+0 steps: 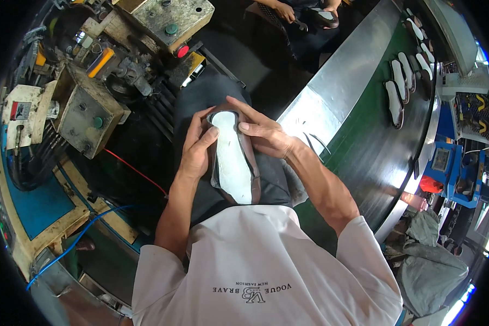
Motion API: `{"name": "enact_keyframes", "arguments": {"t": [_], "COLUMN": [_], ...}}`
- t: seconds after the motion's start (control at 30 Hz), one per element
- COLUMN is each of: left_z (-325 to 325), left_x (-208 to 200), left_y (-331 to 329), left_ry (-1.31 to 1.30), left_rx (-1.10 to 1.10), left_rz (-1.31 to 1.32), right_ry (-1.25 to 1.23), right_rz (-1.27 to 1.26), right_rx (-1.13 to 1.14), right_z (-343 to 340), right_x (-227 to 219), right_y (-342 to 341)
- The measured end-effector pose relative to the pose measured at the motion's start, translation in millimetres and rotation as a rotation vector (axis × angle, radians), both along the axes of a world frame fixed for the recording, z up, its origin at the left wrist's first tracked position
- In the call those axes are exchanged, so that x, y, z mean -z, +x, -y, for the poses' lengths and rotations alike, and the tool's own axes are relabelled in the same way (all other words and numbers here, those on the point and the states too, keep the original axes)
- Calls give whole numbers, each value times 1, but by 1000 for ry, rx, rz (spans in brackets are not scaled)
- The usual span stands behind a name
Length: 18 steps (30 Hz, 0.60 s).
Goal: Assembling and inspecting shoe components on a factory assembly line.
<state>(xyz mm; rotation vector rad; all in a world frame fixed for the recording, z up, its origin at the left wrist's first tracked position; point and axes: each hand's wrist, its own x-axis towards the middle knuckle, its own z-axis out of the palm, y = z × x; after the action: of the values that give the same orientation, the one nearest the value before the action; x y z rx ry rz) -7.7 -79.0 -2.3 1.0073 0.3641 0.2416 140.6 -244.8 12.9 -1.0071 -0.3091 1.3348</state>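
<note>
A brown shoe upper (234, 160) rests bottom up on my lap, its white insole facing me. The upper's dark edge is folded around the insole's rim. My left hand (197, 145) is closed around the left side near the far, narrower end, the thumb pressed on the insole's edge. On the opposite side my right hand (263, 131) grips the same end, its thumb on the rim and its fingers along the brown side. What lies inside the upper is hidden.
To my left stands a worn machine with control boxes (87, 119) and a red button (182, 51). A green conveyor belt (358, 103) on the right carries several similar uppers (395, 103). Thin dark strips (315, 142) lie on its metal edge. Ahead, another person's hands (285, 12) hold a shoe and a tool.
</note>
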Motion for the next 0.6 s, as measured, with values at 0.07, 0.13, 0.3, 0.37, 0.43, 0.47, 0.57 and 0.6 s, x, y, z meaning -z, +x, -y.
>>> {"name": "enact_keyframes", "arguments": {"t": [0.07,0.13,0.3,0.37,0.43,0.47,0.57,0.6], "left_z": [0,6,10,11,9,13,23,23], "left_x": [3,4,-1,-3,-22,-18,-7,-6], "left_y": [0,2,4,-10,-34,-43,-71,-74], "left_ry": [88,198,214,185,434,294,133,128], "left_rx": [10,-19,54,90,288,286,306,318], "left_rz": [-43,-93,-289,-253,-312,-333,-362,-350], "right_ry": [-38,-66,-251,-334,-394,-416,-398,-393], "right_rz": [43,72,409,589,720,615,417,441], "right_rx": [25,52,82,16,-9,-36,-115,-165], "right_z": [-2,-6,-1,14,36,48,73,74], "right_x": [4,7,28,13,5,6,-2,-5], "right_y": [-3,-5,-19,-32,-51,-53,-52,-49]}}
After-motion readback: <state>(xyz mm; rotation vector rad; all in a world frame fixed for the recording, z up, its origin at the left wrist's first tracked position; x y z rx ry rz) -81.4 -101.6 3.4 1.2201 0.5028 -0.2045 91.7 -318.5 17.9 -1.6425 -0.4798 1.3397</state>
